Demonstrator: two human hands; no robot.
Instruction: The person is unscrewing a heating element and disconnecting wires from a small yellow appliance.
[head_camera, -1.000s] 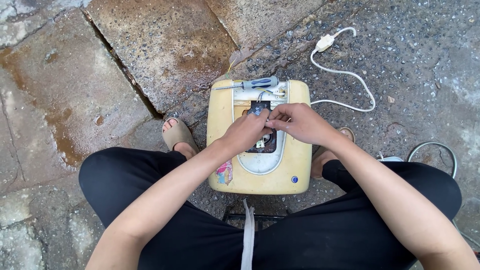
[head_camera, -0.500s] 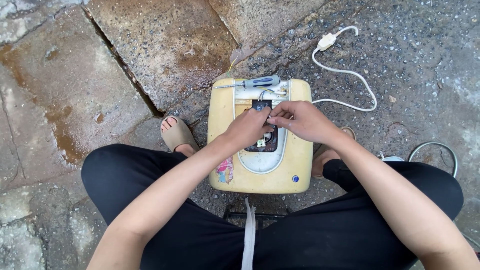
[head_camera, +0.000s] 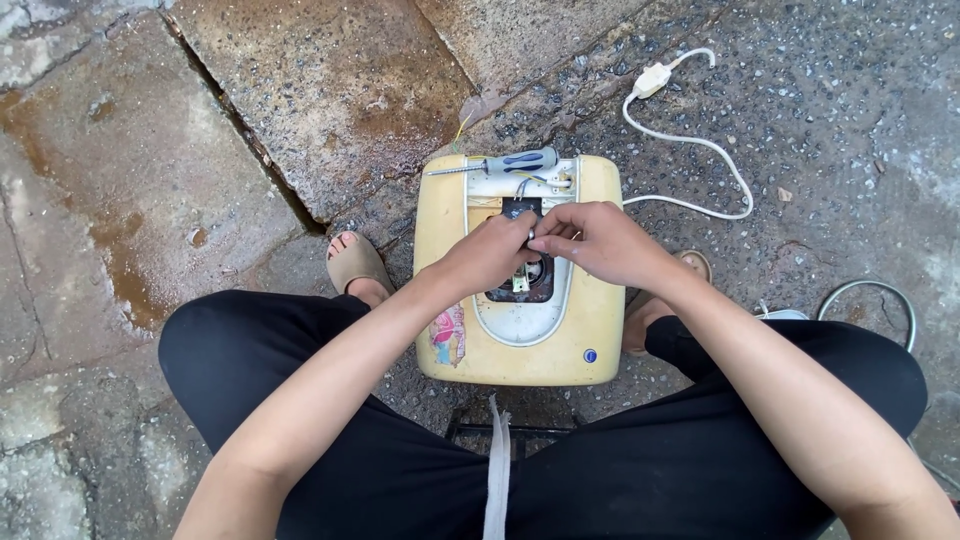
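Both our hands, left (head_camera: 490, 255) and right (head_camera: 600, 243), still pinch a small part over the dark opening (head_camera: 525, 285) at the yellow appliance's (head_camera: 515, 330) centre, barely shifted; screwdriver (head_camera: 500, 163) unmoved at its 12 o'clock edge.

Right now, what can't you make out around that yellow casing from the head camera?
- Small part pinched between left hand and right hand: hidden by the fingertips.
- Dark opening in the yellow casing: mostly covered by both hands.
- Metal ring: partly hidden behind the knee.
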